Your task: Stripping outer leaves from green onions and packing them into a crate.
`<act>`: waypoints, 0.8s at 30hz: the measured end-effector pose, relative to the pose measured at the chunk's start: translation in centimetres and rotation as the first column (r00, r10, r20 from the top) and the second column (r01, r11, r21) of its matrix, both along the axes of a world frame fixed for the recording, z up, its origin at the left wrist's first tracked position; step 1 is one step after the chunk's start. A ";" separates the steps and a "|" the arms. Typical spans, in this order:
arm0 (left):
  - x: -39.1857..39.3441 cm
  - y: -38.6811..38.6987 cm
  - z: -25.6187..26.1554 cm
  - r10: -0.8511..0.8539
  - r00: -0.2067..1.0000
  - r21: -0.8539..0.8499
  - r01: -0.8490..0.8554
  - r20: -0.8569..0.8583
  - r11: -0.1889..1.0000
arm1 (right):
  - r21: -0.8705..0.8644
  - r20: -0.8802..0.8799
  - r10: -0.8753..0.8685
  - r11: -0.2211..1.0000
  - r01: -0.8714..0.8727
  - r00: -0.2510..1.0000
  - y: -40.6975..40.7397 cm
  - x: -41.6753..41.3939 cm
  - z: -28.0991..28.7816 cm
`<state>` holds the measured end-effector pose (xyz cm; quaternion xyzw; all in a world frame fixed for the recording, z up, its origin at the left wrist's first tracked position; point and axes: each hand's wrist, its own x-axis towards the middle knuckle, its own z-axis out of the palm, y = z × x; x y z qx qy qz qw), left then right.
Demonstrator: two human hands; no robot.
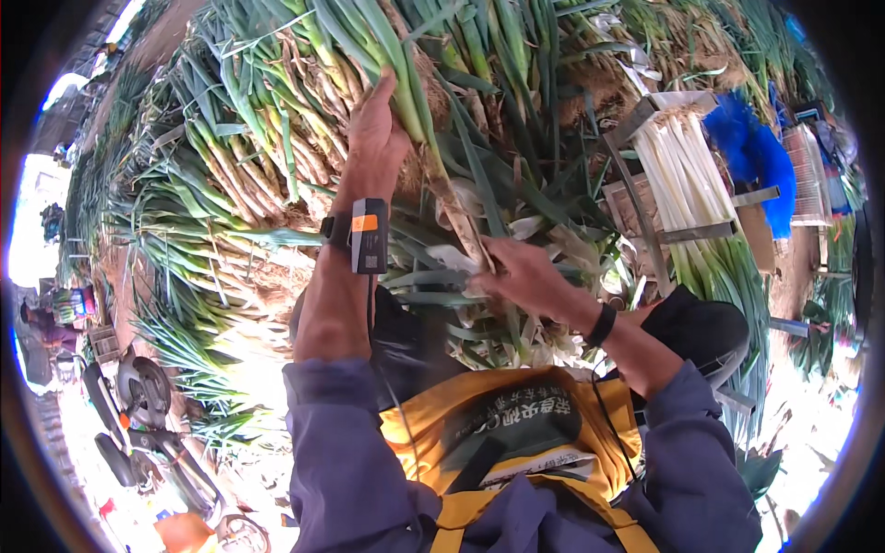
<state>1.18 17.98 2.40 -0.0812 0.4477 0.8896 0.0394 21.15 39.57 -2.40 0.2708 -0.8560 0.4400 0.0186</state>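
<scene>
A single long scallion (415, 121), partly brown with dry skin on its white lower stalk, slants down in front of me. My left hand (377, 128) grips it around the green upper part. At its lower end my right hand (518, 275) pinches the stalk with thumb and fingers near the root tip. Beneath the stalk lies a litter of loose green leaves and pale peelings (453, 259). Untrimmed scallions (235, 159) with roots and dry skins are heaped beyond and beside my left hand.
To the right, peeled white scallions (681, 166) lie in a metal rack (643, 207). Blue plastic (753, 159) hangs behind it. My yellow apron (608, 415) covers my lap. An electric scooter (155, 435) stands at the lower left, with another person (55, 325) farther off.
</scene>
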 end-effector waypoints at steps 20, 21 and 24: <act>1.1 -9.4 6.3 0.245 0.827 0.097 -0.228 -0.506 0.969 | 0.575 0.554 0.397 0.454 -0.681 0.732 1.6 7.2 -10.1; 0.9 -9.4 6.8 0.230 0.819 0.093 -0.213 -0.525 0.973 | 0.549 0.469 0.377 0.584 -0.598 0.799 1.0 5.5 -8.7; 3.0 -8.2 6.8 0.278 0.870 0.096 -0.262 -0.408 0.960 | 0.340 0.207 0.250 0.888 -0.309 0.946 -3.7 -1.5 0.6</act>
